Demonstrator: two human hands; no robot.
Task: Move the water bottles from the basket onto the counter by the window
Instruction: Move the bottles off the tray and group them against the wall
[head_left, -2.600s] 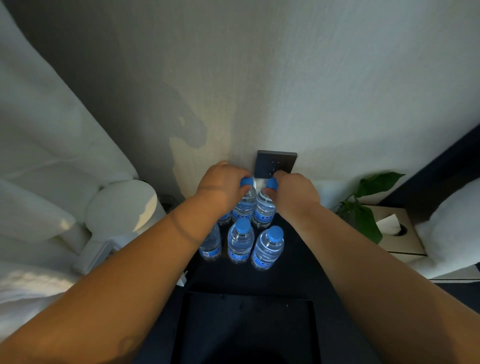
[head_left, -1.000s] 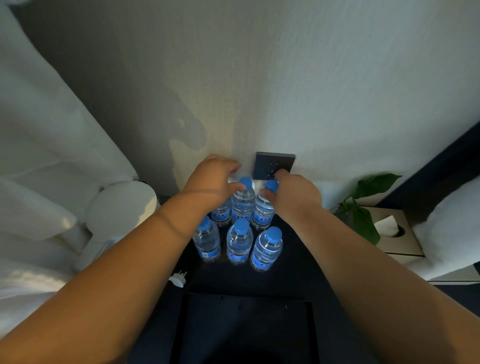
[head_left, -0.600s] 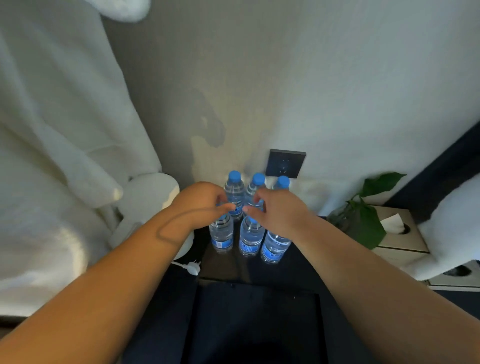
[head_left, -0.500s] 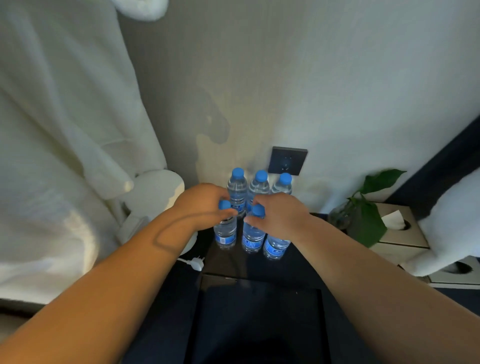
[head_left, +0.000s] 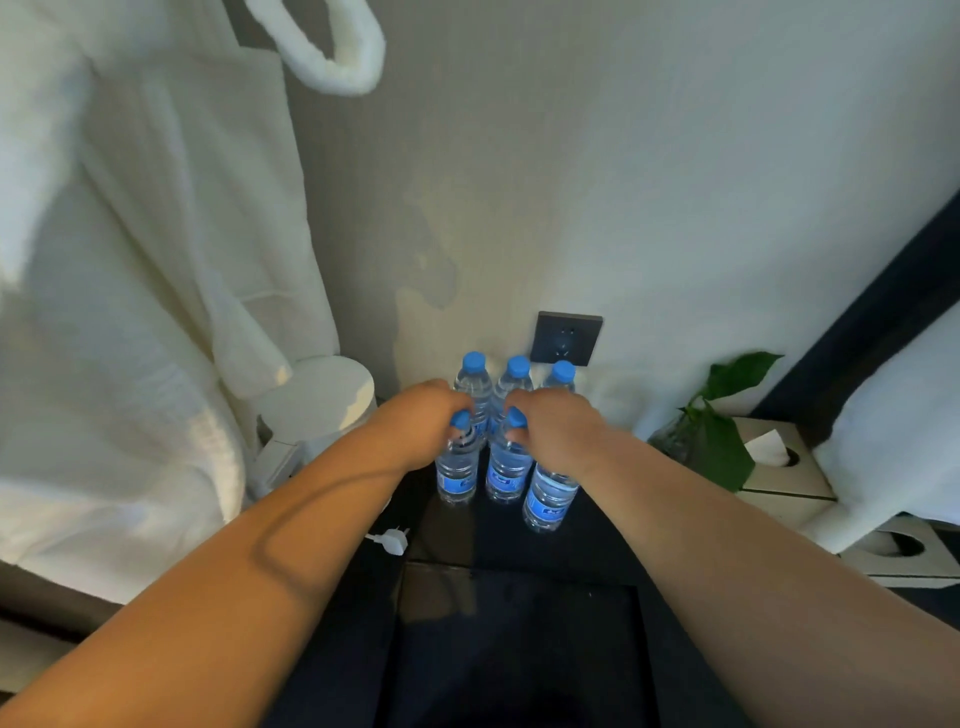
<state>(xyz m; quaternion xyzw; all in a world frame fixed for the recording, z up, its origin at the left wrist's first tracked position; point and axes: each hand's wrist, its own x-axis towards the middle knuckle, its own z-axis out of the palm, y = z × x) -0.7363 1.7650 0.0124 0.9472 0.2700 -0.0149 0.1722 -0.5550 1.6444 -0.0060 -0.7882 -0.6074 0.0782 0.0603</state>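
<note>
Your hands have come forward from the back row (head_left: 517, 387) to the front one, both rows directly below the wall socket (head_left: 569, 338). The dark, glossy counter (head_left: 597, 540) beneath that socket carries all six water bottles (head_left: 506, 470) (placing looks done, only straightening left). Your left hand (head_left: 415, 423) curls round the top of the front-left bottle (head_left: 457, 475). Your right hand (head_left: 558, 434) grips the front-right bottle (head_left: 550, 499). Bodies are clear, ribbed thin plastic with blue labels. The caps (head_left: 474, 361) are small, round and matte blue.

6 clear water bottles (head_left: 457, 470), centre frame, carry blue caps and blue labels. The counter (head_left: 602, 551) beneath is black. White robe (head_left: 130, 260) at left, dark grey socket (head_left: 569, 338) above centre, green plant (head_left: 722, 452) and beige tissue box (head_left: 779, 486) at right.
</note>
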